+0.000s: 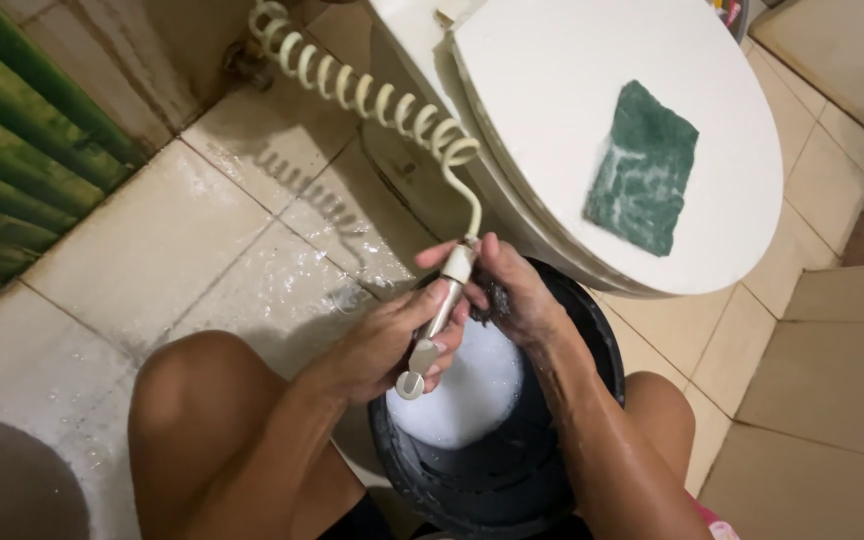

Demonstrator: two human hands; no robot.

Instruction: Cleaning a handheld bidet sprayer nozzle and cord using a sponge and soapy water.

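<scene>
The toilet lid is plain off-white, and the scouring pad lying on it is dark green, mottled with pale whitish streaks. The coiled hose is cream, and the spray handle it feeds is a dull metallic beige-silver. The bucket is black, and the foam inside it is white. The floor tiles are beige with darker grout lines, speckled with pale suds on the wet patch. The corrugated panel is green with darker ribs.
</scene>
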